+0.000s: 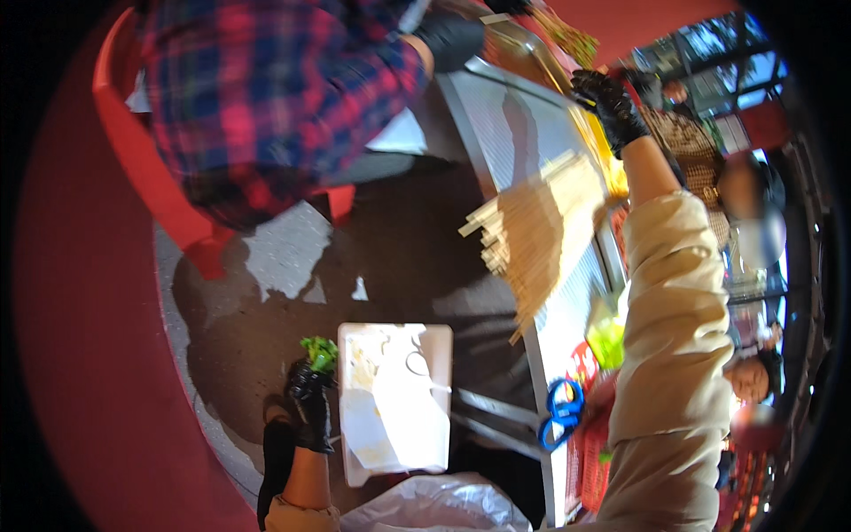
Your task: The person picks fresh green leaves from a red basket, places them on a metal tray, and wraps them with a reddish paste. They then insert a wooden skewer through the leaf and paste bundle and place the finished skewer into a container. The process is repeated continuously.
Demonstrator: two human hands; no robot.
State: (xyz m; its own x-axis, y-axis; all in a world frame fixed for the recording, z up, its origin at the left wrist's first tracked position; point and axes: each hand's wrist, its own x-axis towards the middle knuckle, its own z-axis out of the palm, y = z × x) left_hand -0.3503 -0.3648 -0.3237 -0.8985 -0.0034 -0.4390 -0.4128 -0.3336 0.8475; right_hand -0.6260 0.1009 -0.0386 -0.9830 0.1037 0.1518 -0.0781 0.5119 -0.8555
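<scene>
My left hand, in a black glove, is closed around a small bunch of green leafy vegetable. It is held low, beside a white plastic tub with stained inner walls. My right arm reaches far out over the metal counter. At its end my right hand, also in a black glove, is near a yellow strip at the counter's far side. Whether its fingers grip anything cannot be made out. Between the arm and the counter's near edge lies a large pile of bamboo skewers.
A co-worker in a plaid shirt leans over the counter, a black-gloved hand near a metal pan. Blue-handled scissors lie at the counter edge by a red basket. A plastic bag is below the tub. People stand beyond the counter.
</scene>
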